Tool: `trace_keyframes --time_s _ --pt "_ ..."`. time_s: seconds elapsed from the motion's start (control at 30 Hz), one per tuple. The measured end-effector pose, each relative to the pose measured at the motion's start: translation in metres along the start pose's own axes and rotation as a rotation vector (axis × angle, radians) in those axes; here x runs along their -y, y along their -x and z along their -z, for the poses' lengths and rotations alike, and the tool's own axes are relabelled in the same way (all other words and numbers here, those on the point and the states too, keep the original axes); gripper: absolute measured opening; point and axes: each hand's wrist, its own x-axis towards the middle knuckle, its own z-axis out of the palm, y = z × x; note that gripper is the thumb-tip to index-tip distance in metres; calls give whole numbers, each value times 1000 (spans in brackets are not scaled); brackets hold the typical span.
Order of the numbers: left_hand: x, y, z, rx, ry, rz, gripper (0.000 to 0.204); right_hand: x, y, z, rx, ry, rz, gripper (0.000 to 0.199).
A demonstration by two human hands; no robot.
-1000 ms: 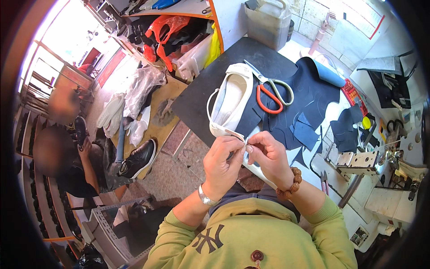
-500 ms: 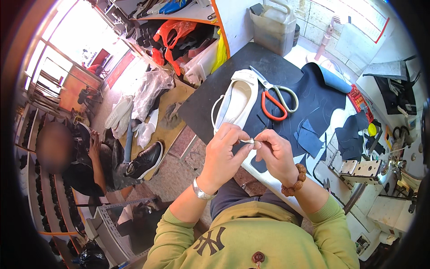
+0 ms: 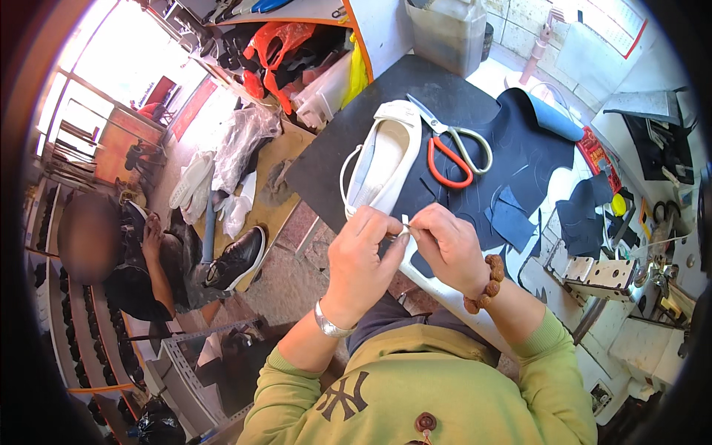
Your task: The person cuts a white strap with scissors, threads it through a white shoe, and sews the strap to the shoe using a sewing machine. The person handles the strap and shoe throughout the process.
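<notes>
Black mat (image 3: 356,141): white shoe (image 3: 382,163) beyond hands (image 3: 404,248).

Orange-handled scissors (image 3: 454,148) lie on the black tabletop (image 3: 326,159), their blades pointing toward the far edge. Beside them to the right spreads a dark blue leather sheet (image 3: 530,152) with cut dark blue pieces (image 3: 512,219) lying on it, and a rolled blue sheet (image 3: 555,117) at its far side. A translucent plastic canister (image 3: 447,33) stands at the tabletop's far end. On the floor to the left sit a black shoe (image 3: 236,259), crumpled clear plastic bags (image 3: 241,141) and a seated person (image 3: 130,259). An orange plastic bag (image 3: 278,41) fills a shelf.
</notes>
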Motion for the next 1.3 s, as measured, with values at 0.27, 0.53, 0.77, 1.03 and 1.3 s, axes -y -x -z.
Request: trace_keyframes --time_s 0.27,0.53,0.77,1.03,1.3 --pt "1 11 3 25 173 131 12 -16 -11 2 -25 -4 -66 8" --pt "6 19 5 -1 390 222 12 -13 38 89 143 127 -494 3" --pt "5 19 -4 -7 361 132 14 -8 121 111 366 449 -625 4" --pt "2 20 -4 -43 465 131 12 -5 135 112 291 562 -660 7" --pt "3 23 -5 -72 524 162 12 19 150 74 177 515 -472 20"
